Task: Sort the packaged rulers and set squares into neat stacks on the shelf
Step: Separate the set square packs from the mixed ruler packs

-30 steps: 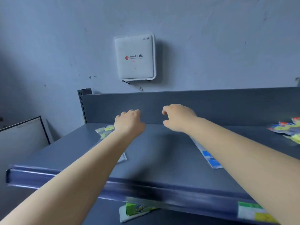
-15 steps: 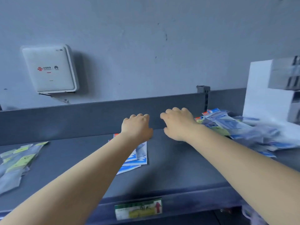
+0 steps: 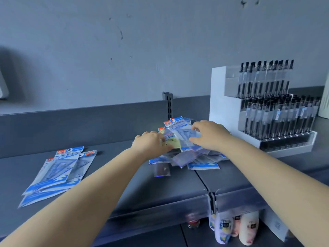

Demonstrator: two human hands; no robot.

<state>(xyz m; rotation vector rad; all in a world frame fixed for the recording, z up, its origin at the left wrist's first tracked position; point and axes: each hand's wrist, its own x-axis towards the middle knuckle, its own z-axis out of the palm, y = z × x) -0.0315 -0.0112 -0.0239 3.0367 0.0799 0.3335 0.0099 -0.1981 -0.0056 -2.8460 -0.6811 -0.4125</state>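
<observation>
Over the far heap [image 3: 185, 154], both hands curled, left hand [image 3: 151, 145] and right hand [image 3: 208, 134] pinching one packet [image 3: 179, 134]; lifting singly looked wisest.

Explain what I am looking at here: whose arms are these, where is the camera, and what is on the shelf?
There is no machine. A person wears a wide-angle camera on the head, so you see their two bare arms reaching forward over a dark grey metal shelf.

Both hands are in a loose heap of clear plastic packets with blue and red printed headers. The left hand rests on a packet with a pale yellow card; whether it grips it cannot be told. The right hand has its fingers curled on the top clear packet.

To the left, a rough overlapping stack of similar blue-edged packets lies flat. To the right stands a white stepped display rack of black pens. Bottles show on the level below.
</observation>
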